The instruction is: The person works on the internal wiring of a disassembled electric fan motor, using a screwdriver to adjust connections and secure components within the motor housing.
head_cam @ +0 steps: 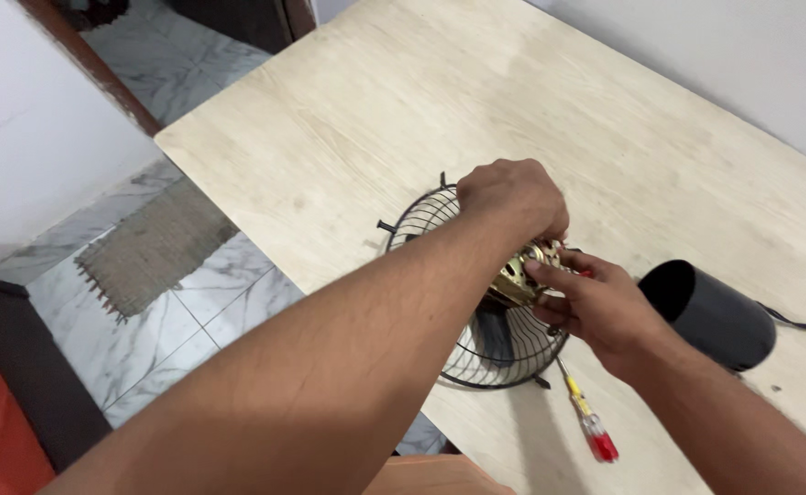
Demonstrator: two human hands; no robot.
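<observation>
A black wire fan guard (421, 216) lies on the pale wooden table (476, 101), with a brass-coloured motor (522, 275) standing at its middle. My left hand (513, 197) reaches over the guard, its fingers closed on the top of the motor. From the right, my right hand (596, 307) grips the motor's side with fingers and thumb. My forearms hide much of the guard and the motor's lower part.
A screwdriver (591, 426) with a red and yellow handle lies on the table just in front of the guard. A black cylindrical housing (715, 316) with a cord lies to the right. The table's left edge drops to a marble floor with a brown mat (151, 247).
</observation>
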